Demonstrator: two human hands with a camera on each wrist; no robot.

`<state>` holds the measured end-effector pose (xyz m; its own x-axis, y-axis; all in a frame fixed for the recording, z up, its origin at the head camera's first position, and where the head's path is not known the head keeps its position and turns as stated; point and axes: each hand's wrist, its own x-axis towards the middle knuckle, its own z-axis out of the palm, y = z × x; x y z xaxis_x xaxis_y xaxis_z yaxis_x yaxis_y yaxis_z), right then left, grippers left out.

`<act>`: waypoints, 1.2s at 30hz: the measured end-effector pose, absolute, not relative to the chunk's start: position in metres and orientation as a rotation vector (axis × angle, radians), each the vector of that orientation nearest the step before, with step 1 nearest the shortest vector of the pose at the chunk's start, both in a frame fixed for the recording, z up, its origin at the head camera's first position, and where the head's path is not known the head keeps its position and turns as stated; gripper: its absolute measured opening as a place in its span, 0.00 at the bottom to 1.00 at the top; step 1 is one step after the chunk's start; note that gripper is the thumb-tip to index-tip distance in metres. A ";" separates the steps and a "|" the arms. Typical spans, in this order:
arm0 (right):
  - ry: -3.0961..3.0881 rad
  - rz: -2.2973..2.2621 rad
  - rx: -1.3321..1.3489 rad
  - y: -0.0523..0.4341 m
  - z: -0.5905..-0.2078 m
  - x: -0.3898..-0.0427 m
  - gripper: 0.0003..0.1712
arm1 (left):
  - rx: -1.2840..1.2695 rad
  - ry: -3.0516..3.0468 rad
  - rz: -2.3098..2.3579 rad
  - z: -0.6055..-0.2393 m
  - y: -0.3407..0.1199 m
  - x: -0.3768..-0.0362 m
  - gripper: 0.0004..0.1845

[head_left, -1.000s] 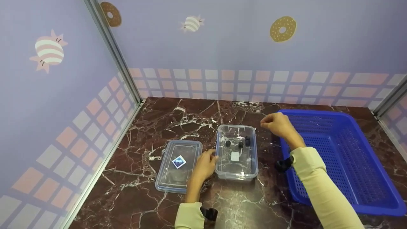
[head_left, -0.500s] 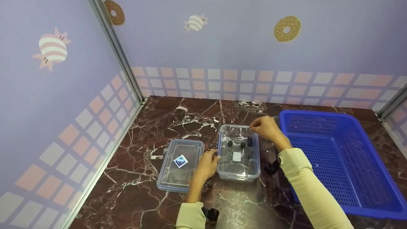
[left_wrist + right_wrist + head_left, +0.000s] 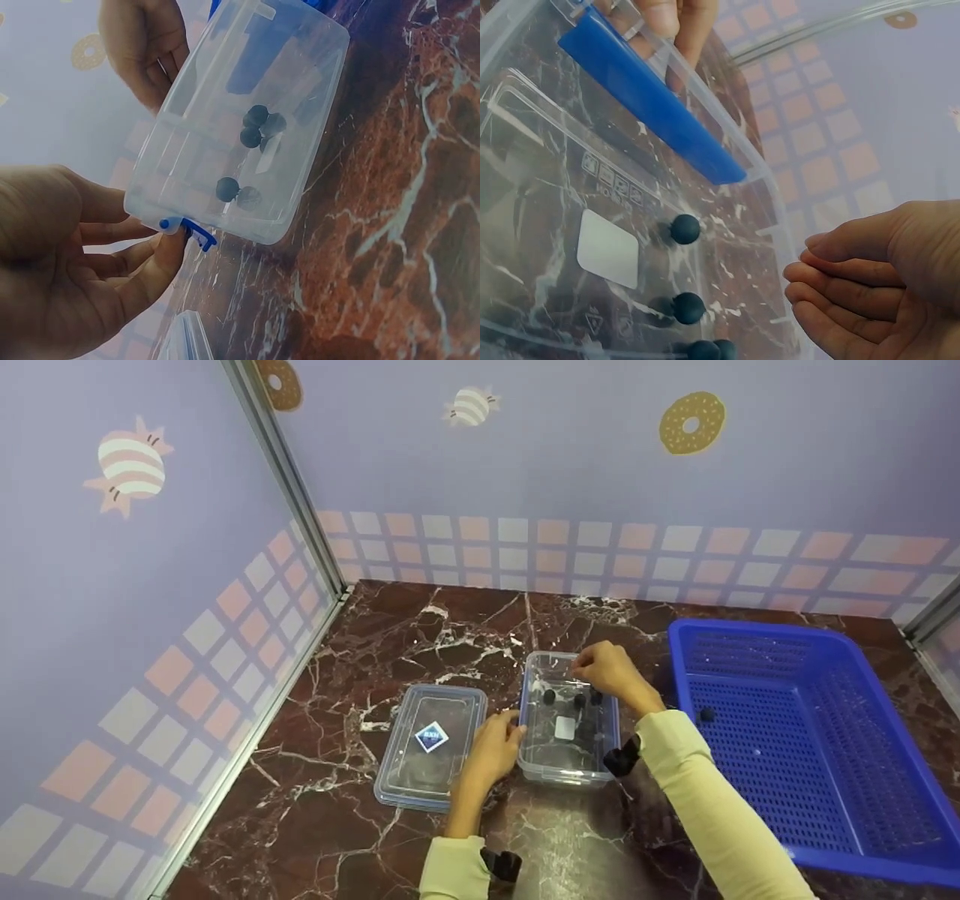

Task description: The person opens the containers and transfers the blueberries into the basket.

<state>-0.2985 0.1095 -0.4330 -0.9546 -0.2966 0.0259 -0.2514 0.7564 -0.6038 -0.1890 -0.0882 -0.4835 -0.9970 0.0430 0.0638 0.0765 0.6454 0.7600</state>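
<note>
A clear plastic box [image 3: 568,720] sits on the dark red marble table [image 3: 450,840]. It is a long shape with round corners, and you can see the stone through its thin walls. A few small black balls [image 3: 579,700] lie on its floor at the far end, close together, round and smooth. A white sticker shows on the bottom.

The left hand [image 3: 491,750] rests against the near left side of the box. Its thumb and fingers [image 3: 161,259] touch the edge by a small blue clip, and its grip is loose, with the fingers mostly straight.

The right hand [image 3: 611,671] hangs over the far right corner of the box, above the balls. Its fingers [image 3: 840,289] are bent and held close together. The wrist view shows nothing in them, so its grip is narrow and empty.

The flat clear lid [image 3: 431,746] lies just left of the box, with a blue diamond label on it. A big blue basket [image 3: 885,780] full of little holes stands to the right, with one small dark ball [image 3: 706,715] inside.
</note>
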 end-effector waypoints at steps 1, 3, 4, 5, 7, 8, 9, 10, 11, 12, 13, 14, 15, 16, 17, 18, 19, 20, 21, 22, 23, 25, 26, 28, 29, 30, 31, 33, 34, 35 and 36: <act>2.875 -0.965 -0.449 0.108 -0.434 -0.299 0.09 | -0.105 -2.813 -1.301 -0.483 -0.088 -0.189 0.18; 2.878 -0.952 -0.452 0.105 -0.437 -0.300 0.09 | -0.104 -2.816 -1.301 -0.483 -0.088 -0.188 0.18; 2.883 -0.948 -0.455 0.104 -0.438 -0.300 0.09 | -0.105 -2.817 -1.301 -0.483 -0.088 -0.188 0.18; 2.887 -0.944 -0.460 0.103 -0.440 -0.301 0.09 | -0.105 -2.817 -1.299 -0.483 -0.088 -0.188 0.18; 2.896 -0.939 -0.459 0.101 -0.443 -0.302 0.08 | -0.106 -2.817 -1.298 -0.483 -0.087 -0.188 0.18; 2.898 -0.937 -0.458 0.100 -0.444 -0.302 0.08 | -0.107 -2.817 -1.297 -0.482 -0.087 -0.188 0.18; 2.902 -0.930 -0.458 0.100 -0.445 -0.303 0.07 | -0.111 -2.815 -1.295 -0.482 -0.087 -0.187 0.18; 2.906 -0.920 -0.457 0.099 -0.446 -0.303 0.07 | -0.113 -2.814 -1.294 -0.481 -0.087 -0.187 0.18; 2.912 -0.907 -0.455 0.098 -0.447 -0.304 0.06 | -0.115 -2.814 -1.291 -0.481 -0.087 -0.187 0.18; 2.913 -0.896 -0.458 0.098 -0.448 -0.304 0.06 | -0.115 -2.815 -1.289 -0.481 -0.087 -0.187 0.18; 2.920 -0.882 -0.465 0.097 -0.450 -0.305 0.05 | -0.116 -2.816 -1.285 -0.481 -0.087 -0.187 0.18; 2.931 -0.863 -0.476 0.096 -0.451 -0.306 0.05 | -0.116 -2.817 -1.282 -0.481 -0.087 -0.188 0.18; 2.951 -0.840 -0.498 0.094 -0.453 -0.306 0.05 | -0.117 -2.820 -1.279 -0.481 -0.087 -0.188 0.19; 2.951 -0.838 -0.517 0.093 -0.455 -0.307 0.05 | -0.119 -2.819 -1.279 -0.482 -0.088 -0.188 0.18; 2.951 -0.839 -0.537 0.092 -0.457 -0.308 0.05 | -0.120 -2.818 -1.281 -0.482 -0.088 -0.188 0.18; 2.946 -0.849 -0.562 0.090 -0.459 -0.308 0.05 | -0.121 -2.816 -1.282 -0.482 -0.088 -0.189 0.18; 2.944 -0.859 -0.577 0.088 -0.461 -0.308 0.06 | -0.124 -2.814 -1.282 -0.482 -0.089 -0.189 0.18; 2.939 -0.874 -0.596 0.087 -0.463 -0.309 0.06 | -0.127 -2.810 -1.282 -0.482 -0.089 -0.189 0.18; 2.928 -0.890 -0.604 0.085 -0.465 -0.309 0.07 | -0.128 -2.808 -1.284 -0.482 -0.089 -0.188 0.18; 2.914 -0.907 -0.602 0.083 -0.466 -0.309 0.08 | -0.128 -2.805 -1.284 -0.482 -0.089 -0.188 0.18; 2.914 -0.907 -0.598 0.081 -0.467 -0.310 0.09 | -0.128 -2.804 -1.281 -0.482 -0.089 -0.188 0.18; 2.916 -0.902 -0.572 0.078 -0.469 -0.310 0.09 | -0.128 -2.804 -1.277 -0.482 -0.089 -0.188 0.18; 2.918 -0.893 -0.566 0.077 -0.470 -0.310 0.09 | -0.127 -2.805 -1.274 -0.482 -0.089 -0.188 0.18; 2.918 -0.867 -0.538 0.074 -0.471 -0.310 0.07 | -0.127 -2.807 -1.272 -0.482 -0.089 -0.188 0.18; 2.916 -0.858 -0.524 0.073 -0.471 -0.310 0.05 | -0.128 -2.808 -1.270 -0.483 -0.089 -0.189 0.18; 2.915 -0.847 -0.510 0.073 -0.472 -0.310 0.05 | -0.127 -2.810 -1.271 -0.483 -0.089 -0.189 0.18; 2.916 -0.833 -0.504 0.072 -0.473 -0.311 0.05 | -0.127 -2.812 -1.269 -0.484 -0.089 -0.189 0.18; 2.920 -0.810 -0.484 0.071 -0.474 -0.311 0.05 | -0.127 -2.814 -1.270 -0.485 -0.089 -0.190 0.18; 2.922 -0.804 -0.479 0.071 -0.475 -0.312 0.05 | -0.125 -2.815 -1.278 -0.485 -0.089 -0.190 0.18; 2.925 -0.797 -0.474 0.071 -0.476 -0.312 0.05 | -0.126 -2.815 -1.283 -0.486 -0.089 -0.190 0.18; 2.927 -0.789 -0.471 0.071 -0.477 -0.313 0.05 | -0.125 -2.815 -1.291 -0.485 -0.089 -0.190 0.18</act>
<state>-0.3130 0.0707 -0.4768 -0.9502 -0.3114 0.0085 -0.2734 0.8207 -0.5016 -0.1901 -0.0888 -0.4854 -0.9959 0.0559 0.0715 0.0907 0.6499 0.7546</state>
